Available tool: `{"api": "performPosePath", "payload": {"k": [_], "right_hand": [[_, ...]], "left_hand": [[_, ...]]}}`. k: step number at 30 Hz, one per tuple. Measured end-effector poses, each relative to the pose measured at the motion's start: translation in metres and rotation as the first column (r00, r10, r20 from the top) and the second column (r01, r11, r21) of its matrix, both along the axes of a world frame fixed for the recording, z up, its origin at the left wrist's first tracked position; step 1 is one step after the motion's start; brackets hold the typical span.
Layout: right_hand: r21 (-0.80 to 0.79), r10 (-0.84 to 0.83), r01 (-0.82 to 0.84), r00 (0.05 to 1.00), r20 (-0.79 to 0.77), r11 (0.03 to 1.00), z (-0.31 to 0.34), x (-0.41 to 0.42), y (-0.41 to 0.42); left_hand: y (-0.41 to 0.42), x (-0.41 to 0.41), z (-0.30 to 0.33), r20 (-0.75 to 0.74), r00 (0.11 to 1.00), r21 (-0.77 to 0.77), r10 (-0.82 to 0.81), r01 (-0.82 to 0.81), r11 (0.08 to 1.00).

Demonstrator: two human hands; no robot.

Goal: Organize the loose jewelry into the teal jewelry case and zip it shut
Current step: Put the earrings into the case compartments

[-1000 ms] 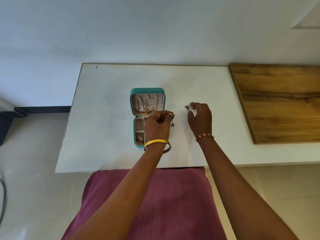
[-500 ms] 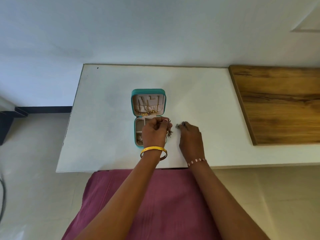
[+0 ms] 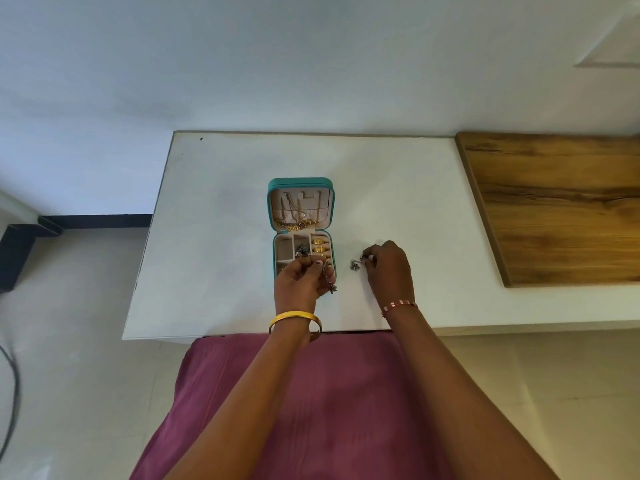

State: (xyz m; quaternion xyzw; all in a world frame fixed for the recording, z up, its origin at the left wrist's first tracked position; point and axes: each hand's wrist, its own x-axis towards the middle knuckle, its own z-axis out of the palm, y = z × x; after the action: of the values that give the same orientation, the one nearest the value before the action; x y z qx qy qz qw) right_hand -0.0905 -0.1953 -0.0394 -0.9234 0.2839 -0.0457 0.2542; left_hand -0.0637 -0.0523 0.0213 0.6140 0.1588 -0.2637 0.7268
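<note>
No writing, label, brand or number can be read anywhere on the things in view.

A white table [image 3: 221,209] lies bare to the left of the left hand [image 3: 302,283], and wide open beyond both hands toward the wall. The open teal jewelry case [image 3: 300,230] sits directly ahead of the left hand's grip, its raised lid blocking a straight reach forward. Between the two hands lies a narrow gap of bare tabletop. Right of the right hand [image 3: 389,268], the surface runs unobstructed to a wooden board [image 3: 561,206].
</note>
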Motion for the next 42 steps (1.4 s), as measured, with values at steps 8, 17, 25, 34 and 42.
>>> {"api": "performPosePath", "payload": {"k": [8, 17, 25, 34, 42], "right_hand": [[0.122, -0.085, 0.071, 0.990, 0.117, 0.990, 0.014, -0.003, 0.010], [0.863, -0.518, 0.114, 0.835, 0.186, 0.493, 0.062, 0.008, 0.043], [0.926, -0.409, 0.025, 0.902, 0.142, 0.377, 0.081, 0.042, 0.077], [0.422, -0.068, 0.047, 0.997, 0.034, 0.906, 0.051, 0.070, 0.093], [0.397, -0.067, 0.005, 0.987, 0.144, 0.918, 0.066, 0.055, 0.093]], "left_hand": [[0.031, -0.006, 0.003, -0.073, 0.995, -0.045, 0.065, -0.068, 0.997], [0.060, 0.002, 0.018, -0.106, 0.981, -0.151, 0.165, -0.180, 0.972], [0.077, 0.022, 0.020, -0.120, 0.966, -0.158, 0.227, -0.245, 0.957], [0.084, 0.030, 0.009, -0.141, 0.962, -0.133, 0.234, -0.253, 0.958], [0.082, 0.029, 0.006, -0.118, 0.977, -0.092, 0.177, -0.188, 0.978]]}}
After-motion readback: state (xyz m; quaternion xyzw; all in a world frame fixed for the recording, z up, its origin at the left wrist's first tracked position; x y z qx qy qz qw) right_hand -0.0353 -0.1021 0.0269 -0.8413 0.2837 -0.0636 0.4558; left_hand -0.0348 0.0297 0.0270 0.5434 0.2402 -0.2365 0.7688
